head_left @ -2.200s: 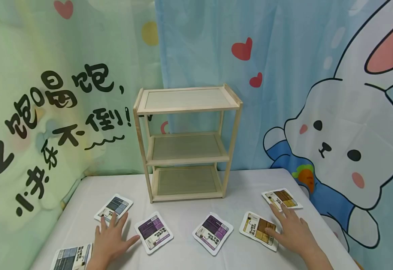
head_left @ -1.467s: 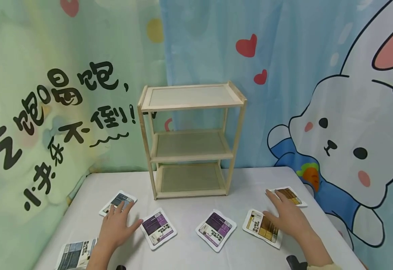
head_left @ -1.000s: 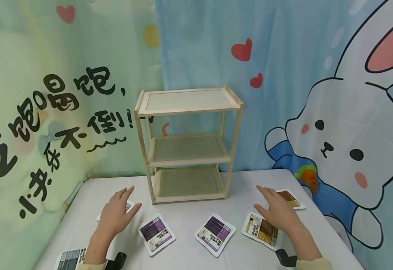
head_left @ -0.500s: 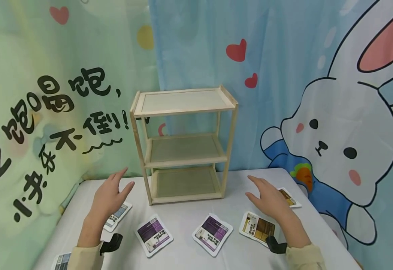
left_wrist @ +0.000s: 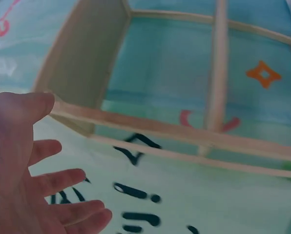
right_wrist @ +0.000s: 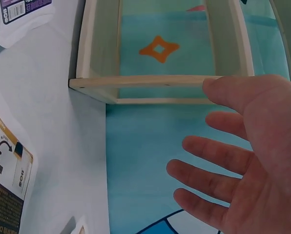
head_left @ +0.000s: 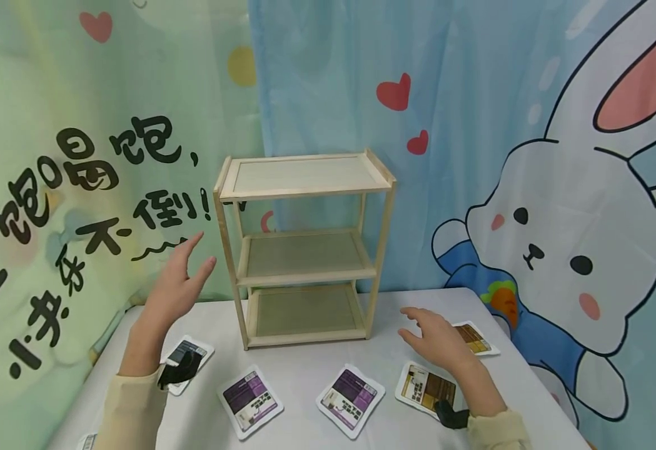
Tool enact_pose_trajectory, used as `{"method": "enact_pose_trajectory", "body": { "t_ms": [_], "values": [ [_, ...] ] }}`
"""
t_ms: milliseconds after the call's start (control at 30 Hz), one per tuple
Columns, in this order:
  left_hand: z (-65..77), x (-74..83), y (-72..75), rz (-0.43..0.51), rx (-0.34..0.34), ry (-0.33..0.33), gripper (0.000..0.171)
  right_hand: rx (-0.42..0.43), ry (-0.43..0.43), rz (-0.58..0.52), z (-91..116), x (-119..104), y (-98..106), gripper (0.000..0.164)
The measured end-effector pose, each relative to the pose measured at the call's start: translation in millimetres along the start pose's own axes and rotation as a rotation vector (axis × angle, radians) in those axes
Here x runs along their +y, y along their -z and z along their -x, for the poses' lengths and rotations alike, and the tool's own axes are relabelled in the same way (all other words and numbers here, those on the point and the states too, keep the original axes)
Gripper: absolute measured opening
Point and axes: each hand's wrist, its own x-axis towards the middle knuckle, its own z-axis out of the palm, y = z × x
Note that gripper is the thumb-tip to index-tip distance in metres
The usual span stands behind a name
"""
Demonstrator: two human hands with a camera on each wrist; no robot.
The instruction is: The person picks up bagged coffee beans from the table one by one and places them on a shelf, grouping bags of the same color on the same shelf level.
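A three-tier wooden shelf [head_left: 305,257] with bare tiers stands at the back of the table. My left hand [head_left: 171,292], fingers spread and holding nothing, is raised to the left of the shelf, about level with its middle tier. In the left wrist view, its thumb overlaps the shelf's wooden frame [left_wrist: 175,129]. My right hand [head_left: 437,340] hovers to the right of the shelf's foot, fingers loosely extended and nothing in them. Below it lies a brown-labelled flat packet [head_left: 428,389], with another brown packet [head_left: 472,339] behind, partly covered by the hand.
Two purple-labelled packets [head_left: 251,402] lie at the front middle of the white table [head_left: 299,381]. A blue-grey packet [head_left: 195,351] is partly behind the left wrist, and another packet's corner [head_left: 87,442] shows at front left. Printed curtains [head_left: 328,75] hang close behind.
Both hands have left the packets at the sides. The left has risen forward beside the shelf; the right has lifted and shifted left toward it. Packets and shelf stay in place.
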Motion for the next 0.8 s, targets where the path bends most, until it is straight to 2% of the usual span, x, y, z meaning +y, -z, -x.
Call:
{"method": "enact_pose_trajectory", "body": {
  "t_ms": [233,500,633,800],
  "values": [
    [-27.7,27.3,13.3,0.016,0.078,-0.024,0.061,-0.015,0.027,-0.023,-5,-1,-2,0.042],
    [-57.5,59.3,22.1,0.025,0.061,0.052,0.071,-0.027,0.038,-0.034,-10,4,-1,0.041],
    [-72.9,66.8,21.9,0.052,0.058,0.066,0.073,-0.053,0.024,-0.054,-14,10,-1,0.040],
    [-90.4,68.4,19.5,0.094,0.050,0.064,0.073,-0.092,-0.015,-0.077,-20,22,-2,0.039]
  ]
}}
